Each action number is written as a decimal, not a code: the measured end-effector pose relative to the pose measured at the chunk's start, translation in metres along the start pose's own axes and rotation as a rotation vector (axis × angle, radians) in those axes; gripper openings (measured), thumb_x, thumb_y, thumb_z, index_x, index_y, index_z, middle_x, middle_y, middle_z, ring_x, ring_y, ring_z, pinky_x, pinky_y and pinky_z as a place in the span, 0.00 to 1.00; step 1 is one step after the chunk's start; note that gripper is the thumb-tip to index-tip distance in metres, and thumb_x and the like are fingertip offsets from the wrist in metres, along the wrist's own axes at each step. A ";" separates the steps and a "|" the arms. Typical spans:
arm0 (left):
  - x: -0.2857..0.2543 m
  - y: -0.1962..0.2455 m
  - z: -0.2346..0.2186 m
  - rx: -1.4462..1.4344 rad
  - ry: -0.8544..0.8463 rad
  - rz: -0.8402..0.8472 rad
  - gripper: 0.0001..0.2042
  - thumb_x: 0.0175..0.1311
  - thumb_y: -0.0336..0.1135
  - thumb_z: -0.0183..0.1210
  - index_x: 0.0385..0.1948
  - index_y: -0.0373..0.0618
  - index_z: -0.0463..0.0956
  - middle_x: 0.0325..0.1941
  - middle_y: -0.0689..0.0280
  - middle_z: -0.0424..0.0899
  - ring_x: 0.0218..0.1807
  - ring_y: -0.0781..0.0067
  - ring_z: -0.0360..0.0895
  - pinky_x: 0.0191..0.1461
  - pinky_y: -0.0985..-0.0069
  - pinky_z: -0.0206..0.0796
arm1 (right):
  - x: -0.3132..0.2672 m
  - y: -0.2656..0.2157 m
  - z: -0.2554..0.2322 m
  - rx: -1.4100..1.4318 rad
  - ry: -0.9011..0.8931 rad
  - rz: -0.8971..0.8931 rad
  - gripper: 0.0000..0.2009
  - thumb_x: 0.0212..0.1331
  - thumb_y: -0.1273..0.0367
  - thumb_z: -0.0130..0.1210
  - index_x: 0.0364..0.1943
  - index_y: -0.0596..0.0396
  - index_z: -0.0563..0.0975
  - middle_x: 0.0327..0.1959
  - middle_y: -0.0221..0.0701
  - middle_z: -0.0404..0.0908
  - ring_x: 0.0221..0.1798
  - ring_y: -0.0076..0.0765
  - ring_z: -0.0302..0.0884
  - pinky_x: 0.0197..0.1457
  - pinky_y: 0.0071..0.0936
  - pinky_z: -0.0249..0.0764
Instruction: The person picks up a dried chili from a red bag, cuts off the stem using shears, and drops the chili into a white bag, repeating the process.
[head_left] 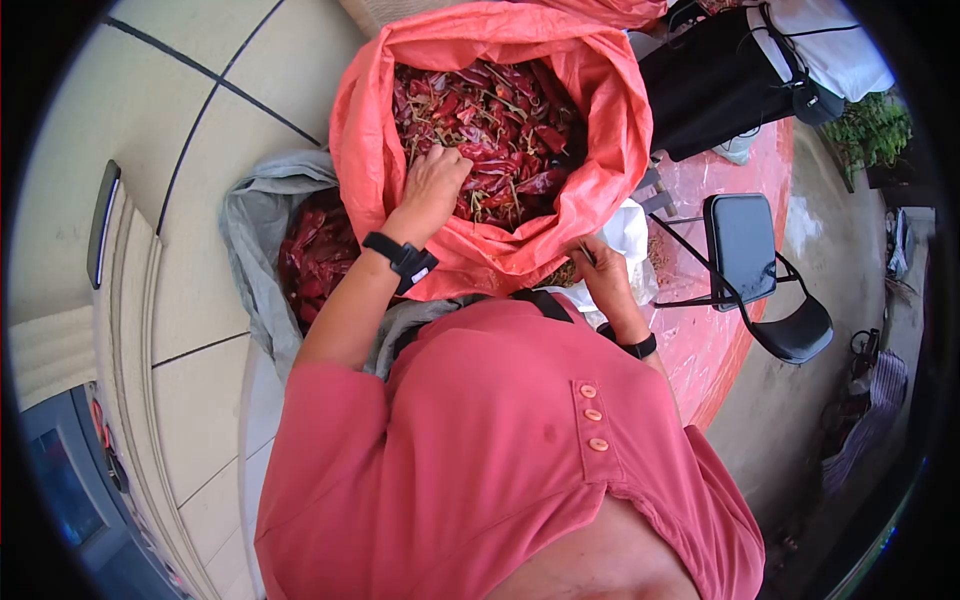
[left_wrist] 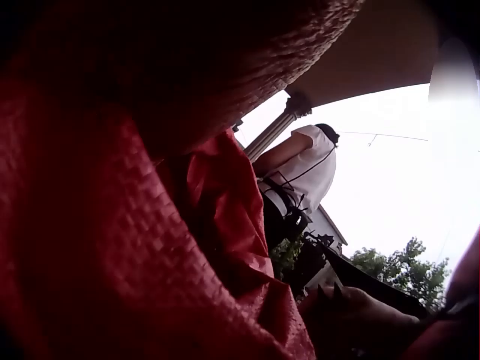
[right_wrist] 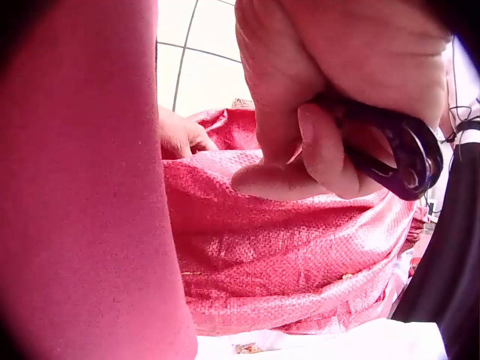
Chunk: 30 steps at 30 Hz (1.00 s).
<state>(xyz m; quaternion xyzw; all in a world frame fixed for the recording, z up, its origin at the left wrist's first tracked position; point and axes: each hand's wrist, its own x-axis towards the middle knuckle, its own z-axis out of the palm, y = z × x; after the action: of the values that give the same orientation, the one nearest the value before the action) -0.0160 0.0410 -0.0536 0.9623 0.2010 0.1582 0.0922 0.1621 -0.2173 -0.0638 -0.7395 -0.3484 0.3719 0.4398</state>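
Observation:
A large red woven sack [head_left: 610, 120], its rim rolled back, holds many dried red chillies [head_left: 500, 110]. My left hand [head_left: 435, 190] reaches over the near left rim, fingers bent down at the chillies; its fingertips are hidden, so I cannot tell whether they hold one. Outside the near right rim, my right hand [head_left: 605, 275] grips scissors [right_wrist: 409, 154] with a dark, looped handle, seen best in the right wrist view. The blades are mostly covered by the hand. Red sack cloth [left_wrist: 150, 225] fills much of the left wrist view.
A grey sack [head_left: 250, 230] with more chillies [head_left: 320, 255] stands left of the red one. White plastic [head_left: 628, 235] lies by the right hand. A black folding chair [head_left: 740, 245] is at right. Another person [left_wrist: 307, 169] in a white top is beyond the sack.

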 end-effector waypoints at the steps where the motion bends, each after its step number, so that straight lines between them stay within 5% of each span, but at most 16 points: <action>1: 0.000 -0.003 0.004 0.007 -0.004 -0.013 0.10 0.53 0.23 0.53 0.37 0.42 0.76 0.40 0.58 0.75 0.45 0.55 0.71 0.47 0.62 0.67 | -0.001 -0.001 -0.001 0.003 -0.001 -0.005 0.06 0.63 0.74 0.53 0.41 0.58 0.79 0.30 0.28 0.79 0.24 0.21 0.74 0.29 0.20 0.73; 7: -0.004 -0.006 -0.004 -0.189 0.012 -0.220 0.09 0.50 0.20 0.57 0.34 0.42 0.75 0.41 0.55 0.75 0.46 0.51 0.73 0.49 0.60 0.67 | -0.013 0.008 -0.002 0.067 0.029 0.022 0.07 0.64 0.76 0.52 0.42 0.60 0.79 0.29 0.24 0.78 0.23 0.16 0.70 0.28 0.16 0.68; 13: -0.006 0.023 -0.032 -0.302 0.084 -0.150 0.11 0.48 0.20 0.60 0.34 0.43 0.73 0.39 0.58 0.75 0.47 0.53 0.73 0.51 0.61 0.67 | 0.000 -0.052 -0.003 0.067 0.037 0.004 0.06 0.60 0.75 0.56 0.40 0.58 0.80 0.26 0.24 0.77 0.25 0.15 0.71 0.28 0.19 0.69; 17: 0.002 0.055 -0.048 -0.352 0.169 -0.065 0.12 0.49 0.21 0.60 0.36 0.41 0.73 0.40 0.59 0.76 0.47 0.54 0.73 0.51 0.61 0.66 | 0.022 -0.091 0.009 0.209 -0.029 -0.253 0.11 0.57 0.78 0.60 0.44 0.58 0.78 0.28 0.22 0.75 0.31 0.14 0.70 0.34 0.16 0.68; 20: 0.005 0.074 -0.057 -0.385 0.227 -0.086 0.15 0.48 0.19 0.59 0.40 0.42 0.72 0.42 0.58 0.77 0.49 0.54 0.74 0.52 0.63 0.67 | 0.032 -0.101 0.022 0.294 -0.109 -0.324 0.14 0.55 0.77 0.63 0.46 0.57 0.77 0.30 0.22 0.75 0.33 0.14 0.70 0.36 0.16 0.68; 30: 0.002 0.084 -0.056 -0.364 0.272 -0.041 0.17 0.49 0.19 0.60 0.42 0.41 0.71 0.42 0.59 0.77 0.45 0.55 0.76 0.49 0.64 0.69 | 0.031 -0.105 0.029 0.341 0.046 -0.319 0.05 0.59 0.79 0.59 0.38 0.59 0.78 0.30 0.23 0.78 0.34 0.13 0.70 0.39 0.14 0.69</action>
<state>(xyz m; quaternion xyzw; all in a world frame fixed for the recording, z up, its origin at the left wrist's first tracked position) -0.0038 -0.0273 0.0197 0.8954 0.1993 0.3181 0.2394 0.1322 -0.1409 0.0145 -0.5983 -0.3827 0.3342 0.6195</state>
